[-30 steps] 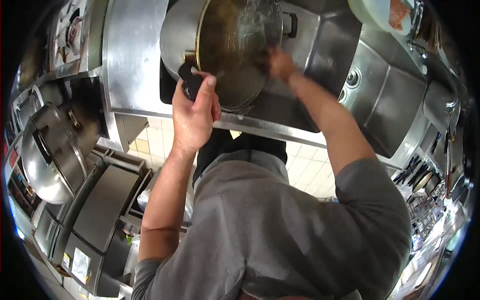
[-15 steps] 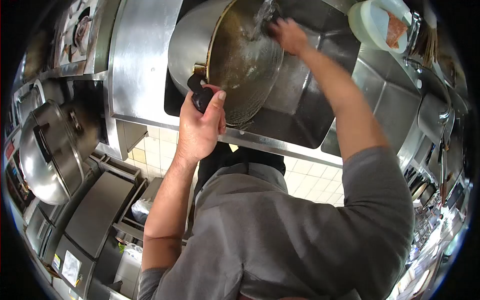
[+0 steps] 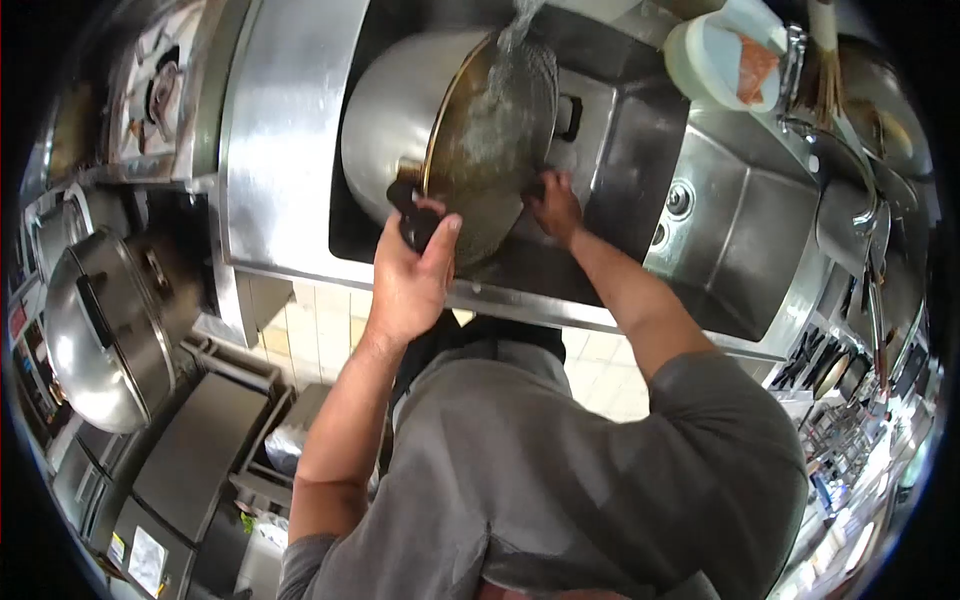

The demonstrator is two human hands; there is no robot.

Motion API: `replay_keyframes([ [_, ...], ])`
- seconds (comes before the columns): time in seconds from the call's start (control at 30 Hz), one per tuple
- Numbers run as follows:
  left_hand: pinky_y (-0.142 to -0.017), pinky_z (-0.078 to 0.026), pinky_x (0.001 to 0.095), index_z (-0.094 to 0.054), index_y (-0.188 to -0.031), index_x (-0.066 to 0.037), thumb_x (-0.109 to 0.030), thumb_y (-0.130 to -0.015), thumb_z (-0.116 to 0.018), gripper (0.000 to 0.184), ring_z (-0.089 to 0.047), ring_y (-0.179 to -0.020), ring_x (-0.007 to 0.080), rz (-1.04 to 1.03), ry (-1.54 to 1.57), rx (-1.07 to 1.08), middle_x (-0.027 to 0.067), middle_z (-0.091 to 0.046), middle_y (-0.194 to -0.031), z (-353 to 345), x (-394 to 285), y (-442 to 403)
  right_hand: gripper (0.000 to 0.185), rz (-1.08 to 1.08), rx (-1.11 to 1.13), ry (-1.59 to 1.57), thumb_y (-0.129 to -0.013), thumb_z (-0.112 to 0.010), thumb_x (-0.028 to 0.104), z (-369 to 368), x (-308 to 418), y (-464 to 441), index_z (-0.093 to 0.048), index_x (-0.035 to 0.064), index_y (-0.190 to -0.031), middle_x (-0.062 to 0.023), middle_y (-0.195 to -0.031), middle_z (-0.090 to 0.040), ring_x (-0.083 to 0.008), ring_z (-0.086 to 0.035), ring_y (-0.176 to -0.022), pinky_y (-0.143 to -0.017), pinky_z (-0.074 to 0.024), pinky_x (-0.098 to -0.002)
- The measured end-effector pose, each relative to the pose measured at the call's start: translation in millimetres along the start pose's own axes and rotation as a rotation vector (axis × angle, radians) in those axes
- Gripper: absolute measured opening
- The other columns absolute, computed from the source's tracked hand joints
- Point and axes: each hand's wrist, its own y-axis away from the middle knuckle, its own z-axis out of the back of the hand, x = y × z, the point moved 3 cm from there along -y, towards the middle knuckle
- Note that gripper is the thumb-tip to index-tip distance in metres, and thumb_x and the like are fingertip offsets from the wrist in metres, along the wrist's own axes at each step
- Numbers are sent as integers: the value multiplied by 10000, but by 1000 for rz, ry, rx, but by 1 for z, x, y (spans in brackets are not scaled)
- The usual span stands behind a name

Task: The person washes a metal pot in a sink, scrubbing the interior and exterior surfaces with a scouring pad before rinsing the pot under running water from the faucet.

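Note:
A large metal pan (image 3: 390, 120) with a brown-stained rim lies tilted on its side in the sink (image 3: 625, 160). Water runs into its wet interior from the top. My left hand (image 3: 413, 275) is closed round the black handle (image 3: 405, 200) at the near side of the pan. Beside the lower right edge of the pan, my right hand (image 3: 556, 207) is closed on a small dark thing that I cannot make out. Another black handle (image 3: 569, 117) shows on the pan's far right side.
Right of this basin is a second basin (image 3: 740, 225) with a drain. A pale green container (image 3: 700, 65) with something orange inside stands at the upper right. Another big pan (image 3: 100, 340) is on the left, below a stove burner (image 3: 160, 95).
My right hand has moved down and nearer from the pan's upper edge to its lower right edge. My left hand keeps its hold on the handle. The view has shifted slightly.

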Motion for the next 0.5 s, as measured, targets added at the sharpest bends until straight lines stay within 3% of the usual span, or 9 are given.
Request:
replay_keyframes([
  [0.03, -463, -424, 276, -532, -1156, -19, -187, -1079, -602, 198, -494, -479, 96, 24, -39, -12, 12, -516, -596, 2, 1, 0, 564, 16, -36, -5, -937, -753, 250, -1, -6, -14, -505, 25, -1391, -248, -1383, -579, -424, -581, -1278, -1066, -486, -469],
  [0.1, -470, -434, 282, -530, -1157, -18, -206, -1082, -601, 215, -486, -477, 97, 20, -24, -27, 13, -514, -593, 6, 2, -1, 706, -200, -199, -348, -838, -874, 245, -33, -40, -17, -483, -3, -1371, -251, -1368, -577, -373, -590, -1266, -1088, -465, -432],
  [0.2, -478, -442, 287, -528, -1156, -15, -217, -1085, -595, 224, -486, -477, 101, 19, -45, -26, 15, -513, -590, 9, 0, 1, 797, -322, -368, -468, -791, -916, 231, -30, -34, -19, -452, -21, -1388, -242, -1328, -587, -334, -588, -1268, -1088, -458, -411],
  [0.23, -482, -447, 290, -526, -1155, -13, -224, -1087, -592, 231, -487, -477, 104, 31, -66, -29, 16, -513, -589, 11, 0, 2, 797, -319, -377, -480, -791, -916, 231, -26, -27, -26, -452, -21, -1388, -242, -1328, -587, -334, -588, -1268, -1088, -458, -411],
  [0.3, -478, -433, 281, -519, -1145, -17, -206, -1082, -596, 214, -493, -485, 100, 34, -44, -37, 15, -516, -592, 9, -2, 2, 759, -187, -653, -541, -814, -891, 231, -12, -14, -38, -463, -28, -1385, -247, -1312, -597, -369, -583, -1273, -1081, -468, -432],
  [0.5, -481, -427, 276, -510, -1107, -20, -163, -1072, -600, 172, -497, -498, 98, 22, -39, -9, 16, -519, -603, 9, 4, 6, 494, -143, -385, -134, -900, -768, 302, 8, 15, -83, -616, 14, -1271, -261, -1259, -618, -464, -634, -1157, -975, -531, -530],
])
